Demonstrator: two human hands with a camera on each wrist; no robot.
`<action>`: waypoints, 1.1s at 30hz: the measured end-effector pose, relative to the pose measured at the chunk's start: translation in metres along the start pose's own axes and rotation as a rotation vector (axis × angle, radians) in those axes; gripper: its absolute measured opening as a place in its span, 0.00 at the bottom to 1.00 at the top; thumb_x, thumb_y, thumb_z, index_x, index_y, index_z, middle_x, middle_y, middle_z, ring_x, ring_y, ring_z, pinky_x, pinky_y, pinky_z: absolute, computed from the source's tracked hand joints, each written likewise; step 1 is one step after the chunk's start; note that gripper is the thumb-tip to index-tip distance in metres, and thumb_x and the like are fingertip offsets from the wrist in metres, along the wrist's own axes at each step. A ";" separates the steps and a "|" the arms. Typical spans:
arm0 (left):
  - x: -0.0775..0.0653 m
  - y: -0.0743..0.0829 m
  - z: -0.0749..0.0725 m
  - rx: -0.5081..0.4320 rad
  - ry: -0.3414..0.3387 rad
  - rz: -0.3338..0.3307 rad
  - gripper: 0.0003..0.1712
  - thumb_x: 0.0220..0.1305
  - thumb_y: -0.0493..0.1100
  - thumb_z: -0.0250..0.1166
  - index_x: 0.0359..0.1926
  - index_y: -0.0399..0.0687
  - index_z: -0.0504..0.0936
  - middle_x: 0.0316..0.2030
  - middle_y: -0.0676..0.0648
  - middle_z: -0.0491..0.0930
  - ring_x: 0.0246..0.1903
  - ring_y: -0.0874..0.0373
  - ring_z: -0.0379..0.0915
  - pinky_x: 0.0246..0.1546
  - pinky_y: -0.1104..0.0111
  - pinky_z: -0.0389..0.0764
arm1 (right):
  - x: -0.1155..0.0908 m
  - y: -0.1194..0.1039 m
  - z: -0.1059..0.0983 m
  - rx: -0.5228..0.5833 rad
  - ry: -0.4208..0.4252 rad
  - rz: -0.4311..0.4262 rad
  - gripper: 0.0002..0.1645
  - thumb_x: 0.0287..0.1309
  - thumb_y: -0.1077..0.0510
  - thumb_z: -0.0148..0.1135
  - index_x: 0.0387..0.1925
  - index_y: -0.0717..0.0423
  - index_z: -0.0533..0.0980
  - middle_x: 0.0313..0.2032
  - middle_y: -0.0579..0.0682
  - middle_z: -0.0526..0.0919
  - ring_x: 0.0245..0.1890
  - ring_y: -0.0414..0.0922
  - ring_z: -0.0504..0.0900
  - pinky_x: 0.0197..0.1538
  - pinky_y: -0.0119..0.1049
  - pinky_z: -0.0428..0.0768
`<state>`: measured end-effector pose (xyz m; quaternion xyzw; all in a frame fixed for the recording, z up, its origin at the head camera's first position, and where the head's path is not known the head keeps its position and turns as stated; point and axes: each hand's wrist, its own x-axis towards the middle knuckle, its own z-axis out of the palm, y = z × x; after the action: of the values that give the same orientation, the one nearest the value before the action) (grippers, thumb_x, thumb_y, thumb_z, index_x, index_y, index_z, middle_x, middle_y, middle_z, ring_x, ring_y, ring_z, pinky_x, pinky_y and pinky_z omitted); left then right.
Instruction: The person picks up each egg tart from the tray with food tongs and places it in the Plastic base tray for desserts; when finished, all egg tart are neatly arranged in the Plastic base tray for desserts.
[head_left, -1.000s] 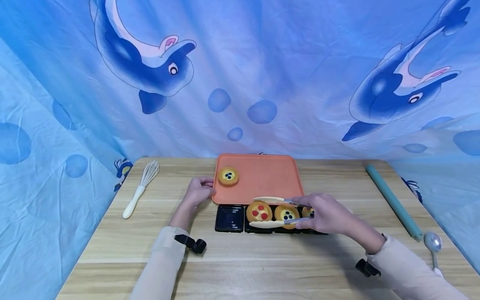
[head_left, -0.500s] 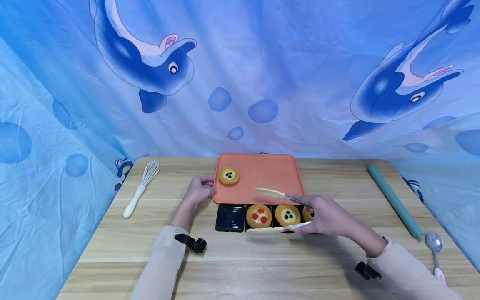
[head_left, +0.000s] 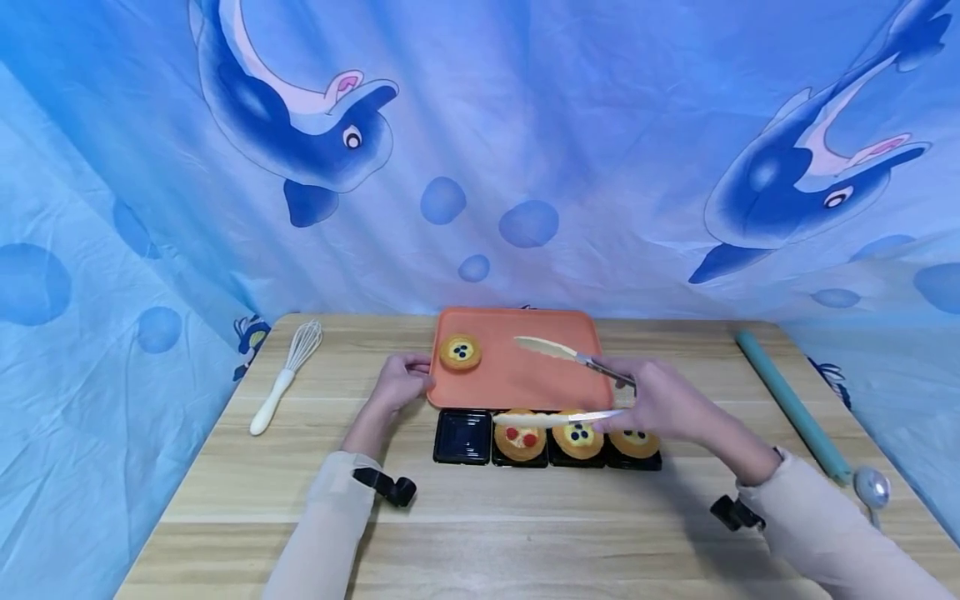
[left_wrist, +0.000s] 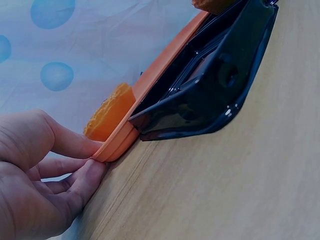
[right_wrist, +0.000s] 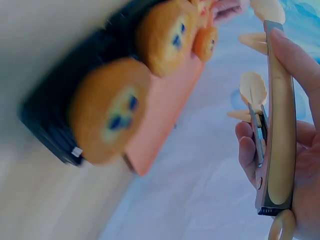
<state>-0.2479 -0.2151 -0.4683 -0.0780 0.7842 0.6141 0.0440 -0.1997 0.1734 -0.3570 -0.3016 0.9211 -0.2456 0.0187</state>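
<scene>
My left hand (head_left: 401,382) pinches the left edge of the orange tray (head_left: 498,379), thumb on top of the rim in the left wrist view. A round tart (head_left: 460,363) with dark berries lies on that tray. My right hand (head_left: 658,400) grips a pair of food tongs (head_left: 551,348) with cream scalloped tips. The tongs' two arms are spread, with nothing between the tips. They hover over the tray's front and a row of black square boxes (head_left: 462,437). A red-topped tart (head_left: 520,450) and two dark-berry tarts (head_left: 633,446) sit in the three boxes to the right.
A white-handled whisk (head_left: 288,371) lies at the table's left. On the right are a green rolling pin (head_left: 791,404) and a metal spoon (head_left: 871,487). Behind the table (head_left: 480,533) hangs a blue dolphin-print curtain (head_left: 480,150).
The tongs have spread apart around the tarts, then risen and moved back toward the tray with my right hand. The tarts have stayed in their boxes. My left hand keeps its place on the tray.
</scene>
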 end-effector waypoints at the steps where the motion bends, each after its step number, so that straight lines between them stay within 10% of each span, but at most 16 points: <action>1: 0.000 0.000 0.000 0.002 -0.002 0.002 0.28 0.50 0.23 0.61 0.57 0.27 0.76 0.46 0.35 0.78 0.42 0.48 0.78 0.39 0.67 0.82 | 0.005 0.000 -0.004 -0.012 0.008 -0.006 0.56 0.40 0.34 0.78 0.66 0.63 0.71 0.54 0.60 0.82 0.21 0.38 0.69 0.29 0.36 0.73; 4: -0.001 0.001 0.001 0.002 -0.006 -0.003 0.28 0.50 0.23 0.61 0.57 0.27 0.76 0.46 0.35 0.78 0.42 0.48 0.78 0.39 0.67 0.82 | 0.021 -0.001 -0.013 -0.045 0.034 -0.041 0.57 0.40 0.32 0.77 0.66 0.61 0.71 0.53 0.61 0.83 0.21 0.40 0.71 0.29 0.38 0.73; 7: -0.001 0.001 0.001 0.007 -0.007 -0.003 0.28 0.51 0.23 0.61 0.57 0.27 0.76 0.47 0.34 0.78 0.42 0.48 0.78 0.38 0.67 0.82 | 0.041 0.000 -0.017 -0.055 0.035 -0.048 0.59 0.40 0.30 0.76 0.69 0.58 0.69 0.30 0.56 0.85 0.14 0.39 0.62 0.24 0.35 0.68; 11: -0.001 0.000 0.000 -0.003 -0.010 -0.003 0.28 0.51 0.22 0.61 0.57 0.27 0.75 0.47 0.34 0.77 0.42 0.48 0.77 0.37 0.67 0.82 | 0.068 0.001 -0.011 -0.022 0.001 -0.023 0.60 0.40 0.30 0.75 0.70 0.58 0.67 0.14 0.44 0.64 0.13 0.38 0.50 0.21 0.34 0.59; 30: -0.001 0.003 -0.001 -0.021 -0.012 0.011 0.28 0.51 0.22 0.62 0.57 0.26 0.75 0.46 0.35 0.77 0.41 0.49 0.77 0.38 0.69 0.81 | 0.139 -0.003 0.036 -0.028 -0.133 -0.012 0.51 0.44 0.39 0.78 0.67 0.57 0.71 0.11 0.48 0.70 0.10 0.39 0.53 0.20 0.34 0.61; 33: 0.000 0.001 -0.001 -0.015 -0.010 0.013 0.28 0.50 0.22 0.62 0.56 0.26 0.75 0.45 0.35 0.78 0.40 0.49 0.77 0.37 0.69 0.81 | 0.141 -0.004 0.045 -0.029 -0.161 0.016 0.50 0.45 0.41 0.78 0.67 0.57 0.71 0.24 0.55 0.82 0.11 0.39 0.52 0.23 0.35 0.64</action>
<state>-0.2484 -0.2157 -0.4670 -0.0702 0.7798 0.6206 0.0432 -0.3041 0.0708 -0.3787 -0.3134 0.9224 -0.2069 0.0902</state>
